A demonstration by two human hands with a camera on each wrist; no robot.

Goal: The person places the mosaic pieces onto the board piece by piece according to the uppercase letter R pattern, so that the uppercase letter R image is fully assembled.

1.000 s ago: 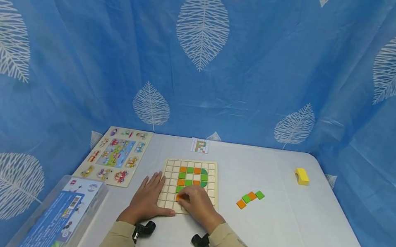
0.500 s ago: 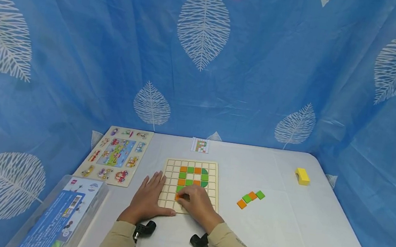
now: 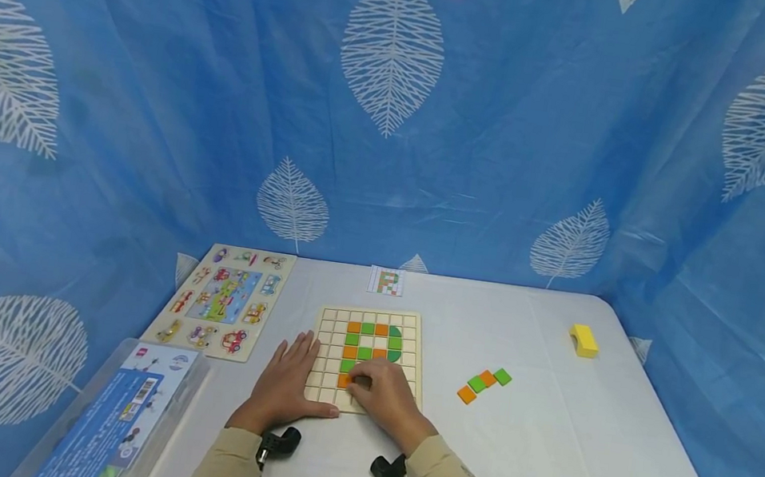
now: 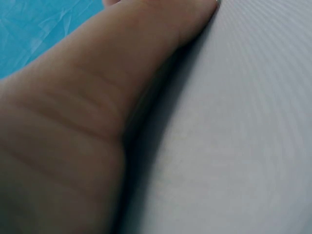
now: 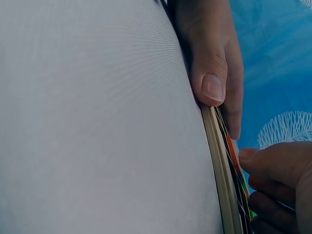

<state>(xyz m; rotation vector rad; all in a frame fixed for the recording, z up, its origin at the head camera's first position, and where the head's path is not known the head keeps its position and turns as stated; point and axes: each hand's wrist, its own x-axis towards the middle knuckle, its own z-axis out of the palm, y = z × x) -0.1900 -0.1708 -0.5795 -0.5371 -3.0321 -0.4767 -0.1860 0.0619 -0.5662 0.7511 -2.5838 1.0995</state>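
Observation:
A wooden grid board (image 3: 321,400) lies on the table, with orange and green square tiles (image 3: 364,353) and darker green rounded tiles (image 3: 393,357) set in its cells. My left hand (image 3: 287,379) rests flat along the board's left side, its thumb (image 5: 213,87) at the near edge. Over the lower middle of the board, my right hand (image 3: 384,400) has its fingers curled, fingertips at the right side of an orange tile (image 3: 343,381) lying in the grid. Whether they pinch this tile I cannot tell. The right hand hides the cells beneath it.
To the right lie several loose orange and green tiles (image 3: 477,383). A yellow arched block (image 3: 584,341) is farther right. Behind the board sits a pattern card (image 3: 386,281). At left are a vehicle puzzle board (image 3: 223,302) and a plastic case (image 3: 119,421).
My right fingertips have shifted slightly right, so more of the orange tile shows in the grid. The left hand and loose tiles have stayed put.

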